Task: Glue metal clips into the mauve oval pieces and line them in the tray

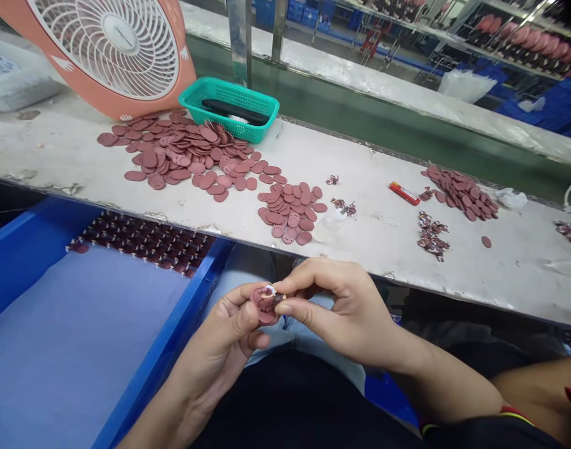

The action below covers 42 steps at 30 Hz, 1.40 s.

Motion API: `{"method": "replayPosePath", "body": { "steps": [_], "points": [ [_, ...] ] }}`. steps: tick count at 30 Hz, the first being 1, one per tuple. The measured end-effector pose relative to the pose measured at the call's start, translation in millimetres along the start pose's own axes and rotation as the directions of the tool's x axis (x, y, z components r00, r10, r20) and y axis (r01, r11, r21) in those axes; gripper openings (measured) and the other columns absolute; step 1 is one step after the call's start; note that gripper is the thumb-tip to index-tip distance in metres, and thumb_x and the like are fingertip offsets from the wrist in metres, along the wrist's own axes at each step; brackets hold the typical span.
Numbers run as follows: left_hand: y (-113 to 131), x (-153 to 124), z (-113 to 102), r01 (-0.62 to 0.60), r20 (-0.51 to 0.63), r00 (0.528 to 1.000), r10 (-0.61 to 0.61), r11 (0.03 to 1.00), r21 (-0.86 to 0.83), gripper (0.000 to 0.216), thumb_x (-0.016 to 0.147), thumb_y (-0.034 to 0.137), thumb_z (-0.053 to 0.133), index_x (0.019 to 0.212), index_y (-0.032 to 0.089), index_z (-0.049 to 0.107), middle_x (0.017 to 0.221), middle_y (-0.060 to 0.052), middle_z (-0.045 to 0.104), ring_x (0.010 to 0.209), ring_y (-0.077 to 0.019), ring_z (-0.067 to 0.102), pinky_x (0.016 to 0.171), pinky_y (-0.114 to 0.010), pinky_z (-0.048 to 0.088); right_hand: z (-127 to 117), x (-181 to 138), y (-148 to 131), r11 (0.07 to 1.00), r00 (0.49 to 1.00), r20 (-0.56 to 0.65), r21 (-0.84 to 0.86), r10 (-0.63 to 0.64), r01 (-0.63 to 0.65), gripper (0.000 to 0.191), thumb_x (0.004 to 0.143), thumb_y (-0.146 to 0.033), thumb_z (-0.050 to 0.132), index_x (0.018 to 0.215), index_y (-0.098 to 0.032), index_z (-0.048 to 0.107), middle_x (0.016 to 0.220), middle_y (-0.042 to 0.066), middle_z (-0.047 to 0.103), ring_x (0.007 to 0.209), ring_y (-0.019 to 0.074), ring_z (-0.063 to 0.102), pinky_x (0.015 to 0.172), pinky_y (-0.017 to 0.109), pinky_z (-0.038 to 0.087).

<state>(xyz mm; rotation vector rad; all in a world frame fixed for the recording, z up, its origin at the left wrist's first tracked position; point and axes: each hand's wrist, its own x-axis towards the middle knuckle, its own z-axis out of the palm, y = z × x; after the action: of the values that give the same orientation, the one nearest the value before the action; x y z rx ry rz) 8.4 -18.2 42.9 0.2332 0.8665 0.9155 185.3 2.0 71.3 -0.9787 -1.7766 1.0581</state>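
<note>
My left hand (229,330) pinches a small dusty-red oval tag (263,305) between thumb and fingers, held over my lap just below the table edge. My right hand (341,308) is closed on a tiny white and dark piece (272,293) pressed against that tag. On the white worktable (383,224), a small heap of the same oval tags (292,209) lies nearest my hands. A larger heap (186,153) spreads farther left.
A blue bin (27,249) at my left holds rows of finished tags (140,240) along its far side. A pink fan (112,50), a green basket (229,106), a red lighter (404,193), another tag pile (460,193) and small metal clips (430,234) sit on the table.
</note>
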Motion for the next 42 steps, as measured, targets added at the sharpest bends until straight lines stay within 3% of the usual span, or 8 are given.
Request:
{"method": "replayPosePath", "body": {
  "steps": [7,20,26,36,42],
  "points": [
    [-2,1,-4,0.049,-0.022,0.998,-0.05,0.998,-0.048,0.036,0.054,0.032,0.094,0.083,0.018,0.077,0.071,0.003,0.072,0.061,-0.0077,0.067,0.048,-0.01,0.053,0,1,3,1.0,1.0,0.019,0.0,0.012,-0.012,0.007,0.084,-0.018,0.075,0.091,-0.019,0.073,0.08,0.002,0.074,0.068,0.0121,0.068,0.062,0.022,0.055],
    [-6,5,-16,0.084,0.066,0.995,-0.079,0.993,-0.087,0.036,0.056,0.033,0.094,0.084,0.018,0.077,0.069,0.003,0.069,0.06,-0.0071,0.065,0.047,-0.01,0.052,-2,4,-2,0.995,0.994,0.084,-0.067,-0.073,0.079,0.009,0.087,-0.015,0.072,0.094,-0.02,0.071,0.083,0.002,0.075,0.072,0.0116,0.068,0.067,0.023,0.054],
    [-1,-1,-9,0.073,0.027,0.997,-0.072,0.994,-0.075,0.036,0.057,0.034,0.093,0.085,0.018,0.077,0.069,0.003,0.067,0.061,-0.0062,0.063,0.05,-0.01,0.052,-1,6,-3,0.992,0.992,0.093,-0.085,-0.087,0.095,0.009,0.088,-0.015,0.07,0.095,-0.022,0.071,0.085,0.001,0.076,0.075,0.0132,0.07,0.068,0.025,0.055],
    [-8,7,-19,0.053,0.13,0.991,-0.042,0.995,-0.081,0.033,0.057,0.034,0.093,0.083,0.019,0.078,0.066,0.003,0.069,0.058,-0.0068,0.064,0.05,-0.011,0.051,1,1,-3,0.99,0.992,0.098,-0.107,-0.083,0.094,0.011,0.088,-0.014,0.069,0.095,-0.023,0.07,0.083,0.003,0.075,0.072,0.0162,0.07,0.066,0.03,0.057],
    [-8,8,-20,0.056,0.132,0.99,-0.041,0.993,-0.107,0.032,0.059,0.032,0.092,0.085,0.019,0.079,0.07,0.001,0.073,0.059,-0.0071,0.065,0.053,-0.011,0.051,4,4,2,0.995,0.994,0.08,-0.062,-0.075,0.08,0.012,0.086,-0.013,0.071,0.095,-0.022,0.07,0.081,0.003,0.075,0.071,0.0153,0.069,0.065,0.029,0.056]
  ]
}}
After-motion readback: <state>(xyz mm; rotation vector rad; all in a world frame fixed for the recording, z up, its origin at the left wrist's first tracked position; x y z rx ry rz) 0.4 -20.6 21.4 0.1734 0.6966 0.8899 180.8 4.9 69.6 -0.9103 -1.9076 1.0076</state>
